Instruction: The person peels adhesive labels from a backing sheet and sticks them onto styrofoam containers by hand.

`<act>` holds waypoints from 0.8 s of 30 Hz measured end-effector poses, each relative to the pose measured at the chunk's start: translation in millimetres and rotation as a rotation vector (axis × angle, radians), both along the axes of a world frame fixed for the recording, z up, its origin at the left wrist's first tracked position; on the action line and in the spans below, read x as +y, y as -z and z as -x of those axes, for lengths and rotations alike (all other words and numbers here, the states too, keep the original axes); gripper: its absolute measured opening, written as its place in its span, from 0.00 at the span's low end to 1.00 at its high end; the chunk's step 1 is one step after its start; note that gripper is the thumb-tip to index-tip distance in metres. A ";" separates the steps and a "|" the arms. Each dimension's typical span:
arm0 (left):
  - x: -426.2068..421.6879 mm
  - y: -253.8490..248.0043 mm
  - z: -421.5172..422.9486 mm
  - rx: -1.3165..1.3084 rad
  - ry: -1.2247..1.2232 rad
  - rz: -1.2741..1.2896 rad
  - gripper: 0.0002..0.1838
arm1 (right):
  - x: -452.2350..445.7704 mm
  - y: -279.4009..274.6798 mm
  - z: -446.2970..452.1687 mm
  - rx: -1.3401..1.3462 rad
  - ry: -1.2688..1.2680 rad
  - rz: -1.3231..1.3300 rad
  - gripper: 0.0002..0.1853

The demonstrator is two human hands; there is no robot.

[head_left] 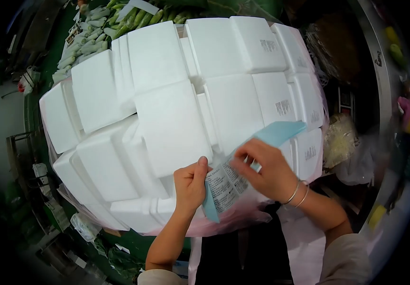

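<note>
Between my hands is a light-blue strip of backing paper with printed white labels [224, 187], its dense black text facing up. My left hand [190, 184] is closed on the strip's left edge, thumb pointing up. Over the strip's right part is my right hand [267, 170], fingers curled and pinched at the labels' upper edge; its fingertips partly hide the contact. The strip's blue far end [281, 133] extends behind this hand, across white foam boxes [174, 133]. Similar small printed labels [283, 107] are stuck on several boxes at the right.
The foam boxes lie packed in a big pink plastic bag [243, 221] just before my body. Behind them are wrapped green vegetables [88, 45] and loose long green ones [141, 18]. A metal edge [380, 71] and a clear plastic bag [357, 164] are at the right.
</note>
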State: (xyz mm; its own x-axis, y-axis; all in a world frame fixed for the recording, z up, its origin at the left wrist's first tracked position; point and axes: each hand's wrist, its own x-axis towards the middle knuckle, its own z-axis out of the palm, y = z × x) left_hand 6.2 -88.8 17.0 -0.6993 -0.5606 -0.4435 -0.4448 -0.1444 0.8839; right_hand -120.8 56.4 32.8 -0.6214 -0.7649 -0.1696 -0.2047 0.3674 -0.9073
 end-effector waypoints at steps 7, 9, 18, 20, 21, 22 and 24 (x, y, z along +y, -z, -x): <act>-25.1 -15.5 -32.2 -0.075 0.080 -0.227 0.23 | -28.2 2.8 -51.8 -0.890 0.098 0.014 0.12; -30.1 -13.0 -39.1 -0.100 0.144 -0.179 0.22 | -28.5 8.4 -55.3 -1.003 0.145 0.047 0.11; -39.3 36.5 -87.7 -0.321 0.023 -0.176 0.20 | 45.8 90.9 -20.6 -1.374 0.464 0.061 0.07; -41.9 36.8 -110.1 -0.359 -0.038 -0.162 0.20 | 59.9 111.4 12.8 -1.094 0.649 -0.017 0.07; -42.6 33.7 -119.8 -0.393 -0.099 -0.159 0.21 | 63.5 115.3 28.6 -0.792 0.738 -0.090 0.07; -42.2 31.7 -128.7 -0.424 -0.163 -0.156 0.21 | 63.6 120.0 40.3 -0.469 0.835 -0.028 0.07; -40.5 29.1 -146.6 -0.453 -0.165 -0.200 0.21 | 53.8 128.8 51.8 -0.116 0.902 -0.094 0.07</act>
